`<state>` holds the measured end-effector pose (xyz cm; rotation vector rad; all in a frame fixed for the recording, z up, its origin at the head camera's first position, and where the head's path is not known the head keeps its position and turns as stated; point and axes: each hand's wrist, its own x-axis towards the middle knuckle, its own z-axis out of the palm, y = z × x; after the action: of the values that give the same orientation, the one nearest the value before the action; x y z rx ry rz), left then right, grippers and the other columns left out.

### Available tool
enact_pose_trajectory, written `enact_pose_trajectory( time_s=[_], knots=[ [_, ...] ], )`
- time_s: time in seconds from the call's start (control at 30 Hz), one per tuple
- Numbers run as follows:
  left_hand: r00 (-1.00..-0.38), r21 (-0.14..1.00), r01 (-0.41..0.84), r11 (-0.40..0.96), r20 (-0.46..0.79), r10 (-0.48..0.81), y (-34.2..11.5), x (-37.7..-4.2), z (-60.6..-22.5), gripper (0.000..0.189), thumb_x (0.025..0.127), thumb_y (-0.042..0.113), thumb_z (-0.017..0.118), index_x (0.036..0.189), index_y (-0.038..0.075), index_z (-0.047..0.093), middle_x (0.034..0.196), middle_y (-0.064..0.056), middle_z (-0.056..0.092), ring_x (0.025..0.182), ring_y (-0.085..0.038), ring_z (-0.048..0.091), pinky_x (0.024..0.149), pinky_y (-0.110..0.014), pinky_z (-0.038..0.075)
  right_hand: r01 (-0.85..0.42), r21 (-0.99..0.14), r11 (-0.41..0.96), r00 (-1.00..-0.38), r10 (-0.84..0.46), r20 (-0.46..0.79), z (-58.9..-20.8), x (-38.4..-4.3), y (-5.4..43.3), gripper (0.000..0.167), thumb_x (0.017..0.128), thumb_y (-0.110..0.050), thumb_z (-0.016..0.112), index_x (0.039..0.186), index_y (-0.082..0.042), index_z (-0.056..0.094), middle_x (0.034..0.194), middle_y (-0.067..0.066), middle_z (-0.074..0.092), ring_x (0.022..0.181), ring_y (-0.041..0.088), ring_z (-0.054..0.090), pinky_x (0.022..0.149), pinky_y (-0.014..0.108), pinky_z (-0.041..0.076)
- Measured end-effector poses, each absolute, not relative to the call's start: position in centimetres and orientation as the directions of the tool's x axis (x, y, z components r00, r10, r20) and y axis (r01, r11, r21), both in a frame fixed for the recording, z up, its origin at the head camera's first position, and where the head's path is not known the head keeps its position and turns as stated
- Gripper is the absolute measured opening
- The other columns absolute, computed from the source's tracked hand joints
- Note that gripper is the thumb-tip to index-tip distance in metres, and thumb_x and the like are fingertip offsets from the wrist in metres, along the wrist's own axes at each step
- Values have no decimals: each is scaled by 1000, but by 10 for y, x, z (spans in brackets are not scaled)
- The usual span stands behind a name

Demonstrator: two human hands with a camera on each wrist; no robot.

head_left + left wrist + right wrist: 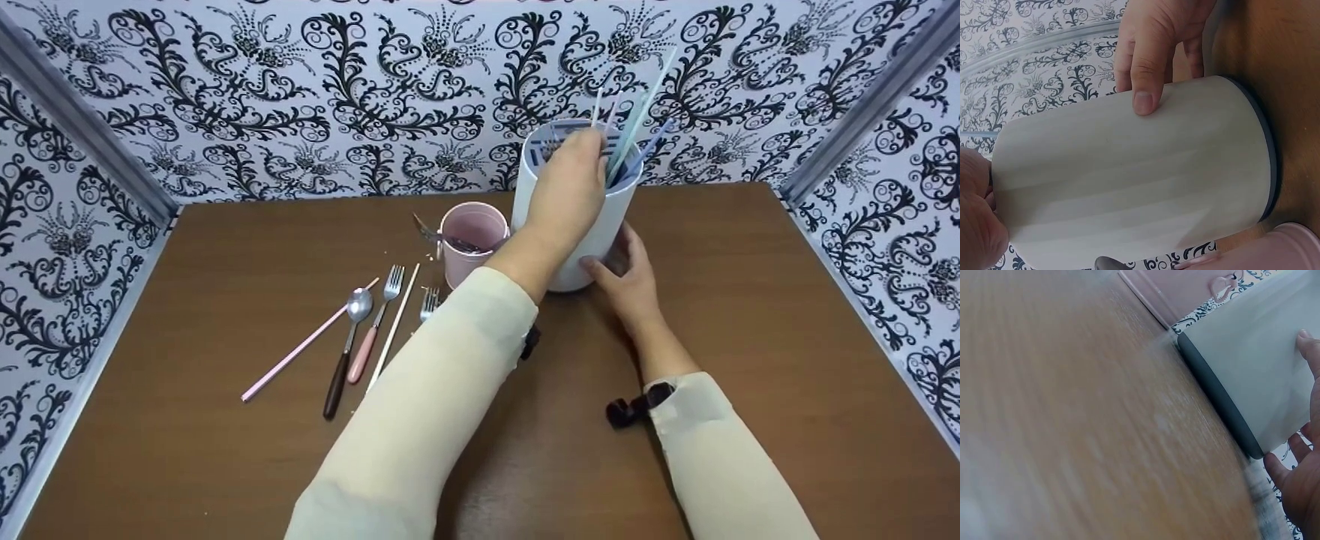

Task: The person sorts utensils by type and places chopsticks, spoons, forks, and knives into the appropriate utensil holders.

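Note:
A tall white utensil holder (570, 270) with a slotted grey top stands on the table. Several thin sticks or straws (649, 97), mint, white and bluish, rise from its top. My left hand (566, 184) reaches over the near rim, fingers bent down at the slots; the fingertips and anything between them are hidden. In the left wrist view that left hand (977, 211) shows only at the edge, against the rim. My right hand (634, 281) grips the holder low on its right side, the thumb (1144, 101) pressing its wall.
Left of the holder stands a pink cup (474, 214) with cutlery in it. Further left lie a dark-handled spoon (360, 304), a pink-handled fork (364, 356), a white stick (397, 322), a pink stick (300, 349) and another fork (429, 304). Patterned walls enclose the table.

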<state>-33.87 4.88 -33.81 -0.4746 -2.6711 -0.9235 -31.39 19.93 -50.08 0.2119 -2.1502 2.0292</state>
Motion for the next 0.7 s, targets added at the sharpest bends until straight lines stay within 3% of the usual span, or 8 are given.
enact_pose_trajectory(
  time_s=[0.3, 0.7],
  knots=[
    [-912, 538, 377, 754, 357, 200, 50, -340, -338, 19, 108, 17, 53, 123, 10, 61, 125, -3, 66, 117, -17, 66, 104, -27, 53, -245, -968, 62, -969, 27, 247, -517, -324, 204, 86, 91, -8, 76, 163, -6, 28, 162, 16, 40, 148, 28, 44, 125, 48, 35],
    [-902, 581, 393, 713, 395, 175, 48, -337, -341, 22, 106, 16, 57, 126, 10, 62, 126, -5, 64, 119, -17, 64, 106, -26, 51, -235, -968, 88, -971, 28, 239, -519, -326, 206, 87, 92, -10, 76, 163, -7, 27, 165, 15, 37, 151, 30, 40, 126, 48, 34]
  ],
)
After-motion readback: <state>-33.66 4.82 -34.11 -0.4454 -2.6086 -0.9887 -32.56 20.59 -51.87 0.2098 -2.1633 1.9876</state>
